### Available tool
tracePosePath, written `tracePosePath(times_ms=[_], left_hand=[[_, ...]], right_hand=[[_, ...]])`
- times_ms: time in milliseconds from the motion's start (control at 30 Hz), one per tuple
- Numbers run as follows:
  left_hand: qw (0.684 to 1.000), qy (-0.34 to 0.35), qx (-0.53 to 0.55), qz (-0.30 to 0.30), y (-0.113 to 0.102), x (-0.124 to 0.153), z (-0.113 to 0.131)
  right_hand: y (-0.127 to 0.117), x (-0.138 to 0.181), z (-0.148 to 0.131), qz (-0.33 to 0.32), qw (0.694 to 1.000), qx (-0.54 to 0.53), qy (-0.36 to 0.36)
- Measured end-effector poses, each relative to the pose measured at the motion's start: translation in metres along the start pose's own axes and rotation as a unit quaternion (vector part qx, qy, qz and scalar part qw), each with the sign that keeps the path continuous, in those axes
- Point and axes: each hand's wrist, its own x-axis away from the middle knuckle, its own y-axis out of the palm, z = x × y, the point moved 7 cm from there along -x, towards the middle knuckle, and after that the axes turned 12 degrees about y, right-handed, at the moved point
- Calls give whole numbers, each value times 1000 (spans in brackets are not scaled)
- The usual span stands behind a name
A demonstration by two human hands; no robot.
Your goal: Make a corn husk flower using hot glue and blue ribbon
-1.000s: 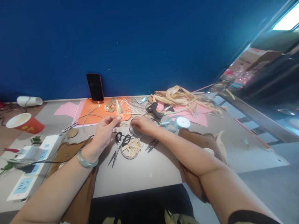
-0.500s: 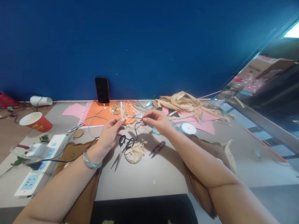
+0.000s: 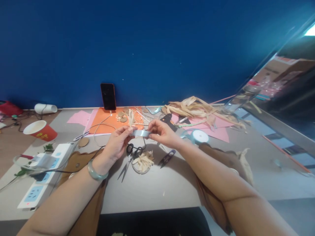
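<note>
Between my hands a pale blue-grey ribbon [image 3: 140, 133] is stretched flat. My left hand [image 3: 119, 139] is closed in a pinch on the ribbon's left end and on a thin stick [image 3: 140, 124] topped with a tuft of pale husk [image 3: 131, 117]. At the ribbon's right end the fingertips of my right hand [image 3: 162, 133] are pinched on it; whether they touch the stick too is unclear. Below the hands lie scissors [image 3: 128, 160] with black handles, a small dish of pale husk scraps [image 3: 143, 161] and purple thread snips [image 3: 168, 158].
Dried husks [image 3: 192, 106] are heaped at the back right, near a ribbon spool [image 3: 199, 136]. A phone [image 3: 108, 96] leans on the blue wall behind orange paper [image 3: 98, 122]. To the left stand a red paper cup [image 3: 44, 132] and a power strip [image 3: 46, 177] with cables.
The ribbon, bunched between my hands before, is now spread flat below the stick. My right hand has shifted slightly down and its fingers have re-pinched at the ribbon's end.
</note>
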Motion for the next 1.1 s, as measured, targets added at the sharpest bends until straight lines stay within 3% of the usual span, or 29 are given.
tracePosePath(times_ms=[300,500,600,700,800,867,967,1033,1100], left_hand=[[999,31,-19,-7,-2,1,1],[999,-3,-36,8,2,5,-3],[999,-16,-47,5,4,7,-4],[999,-15,-46,4,4,7,-3],[999,-6,-43,8,3,6,-3],[999,6,-49,21,-1,4,-3],[997,33,-60,34,-7,0,-1],[996,52,-61,29,-8,-1,1],[996,64,-58,18,-8,-2,2]], right_hand=[[-4,2,-6,38,998,48,-25],[16,6,1,19,993,116,-24],[22,11,0,78,972,211,-73],[29,18,-11,129,926,308,-177],[31,24,-22,149,904,327,-231],[23,19,-21,158,932,273,-180],[8,6,0,148,985,92,-1],[3,0,15,130,987,-35,88],[-1,-4,22,125,978,-114,119]])
